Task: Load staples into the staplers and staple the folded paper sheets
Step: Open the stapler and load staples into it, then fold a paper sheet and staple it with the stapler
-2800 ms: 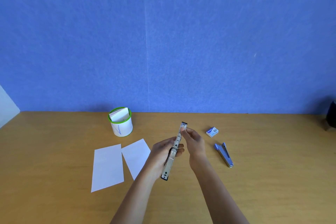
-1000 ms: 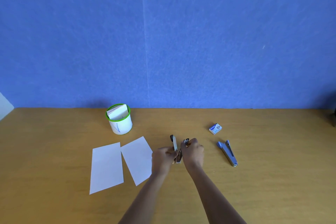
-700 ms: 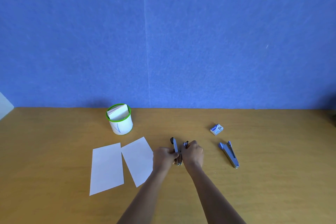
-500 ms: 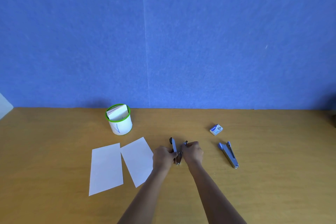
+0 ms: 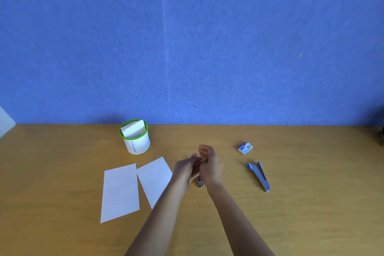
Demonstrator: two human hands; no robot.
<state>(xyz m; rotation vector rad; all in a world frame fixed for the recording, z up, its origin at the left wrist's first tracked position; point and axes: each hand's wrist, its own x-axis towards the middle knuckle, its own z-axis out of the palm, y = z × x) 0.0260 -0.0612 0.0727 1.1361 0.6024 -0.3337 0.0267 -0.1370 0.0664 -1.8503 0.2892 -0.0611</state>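
Two bare hands meet over the middle of a wooden counter (image 5: 311,214), hiding most of a metal stapler (image 5: 200,183) that lies beneath them; only its near end shows between the wrists. The left hand (image 5: 185,169) and right hand (image 5: 209,167) are blurred, with fingers loosely curled above the stapler. Whether either grip is holding the stapler or merely hovering over it cannot be told. Just to the left of the left hand lies a folded paper sheet (image 5: 154,181), its near corner covered by the left forearm, and beside that a second paper sheet (image 5: 120,192), lying flat and almost touching the first. Farther back on the left stands a white cup with a green rim (image 5: 136,138), and inside it a stack of folded white papers (image 5: 133,130) stands on edge, rising just above the rim. To the right of the hands, well apart from them, a blue stapler (image 5: 259,175) lies hinged open on the counter, and behind it sits a small staple box (image 5: 245,148). A blue wall (image 5: 187,37) rises behind the counter. Half a second earlier the first stapler stood opened in a V between the hands, both ends showing; now it lies flat and nearly covered, while everything else has stayed in place.
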